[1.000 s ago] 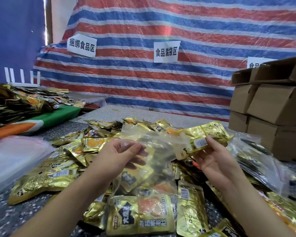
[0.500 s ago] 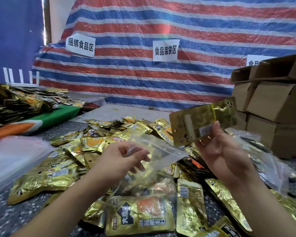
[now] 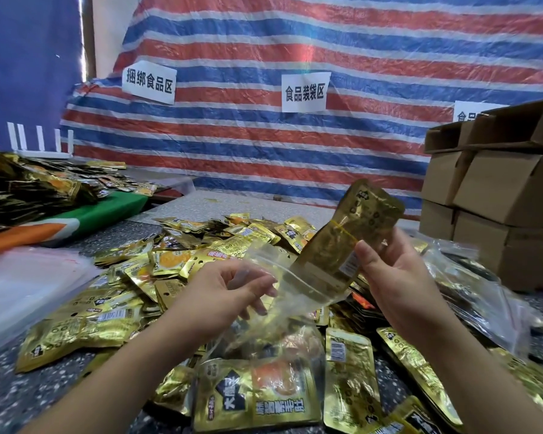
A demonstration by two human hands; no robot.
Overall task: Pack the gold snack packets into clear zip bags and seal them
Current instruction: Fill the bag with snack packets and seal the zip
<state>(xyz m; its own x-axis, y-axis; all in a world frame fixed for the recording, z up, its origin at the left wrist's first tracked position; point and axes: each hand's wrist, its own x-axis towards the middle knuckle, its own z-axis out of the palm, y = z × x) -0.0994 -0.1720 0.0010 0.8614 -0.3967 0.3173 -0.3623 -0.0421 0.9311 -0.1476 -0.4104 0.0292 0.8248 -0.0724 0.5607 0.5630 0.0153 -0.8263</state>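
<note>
Left hand [image 3: 229,289] is pinching the clear zip bag [image 3: 295,296] mouth open; right hand [image 3: 395,277], fingers clamped, is holding a tilted gold packet [image 3: 342,242] at its opening.

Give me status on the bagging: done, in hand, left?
Done: filled clear bags lie at right, seals unreadable. In hand: left hand holds a zip bag open; right hand feeds a banded gold bundle into its mouth, lower end just in. Left: push it in, seal, then the loose packets covering the table.

Third paper sign [image 3: 470,111] half hidden behind cardboard boxes [image 3: 511,186], clear bags [image 3: 22,286] cut off at left edge
</note>
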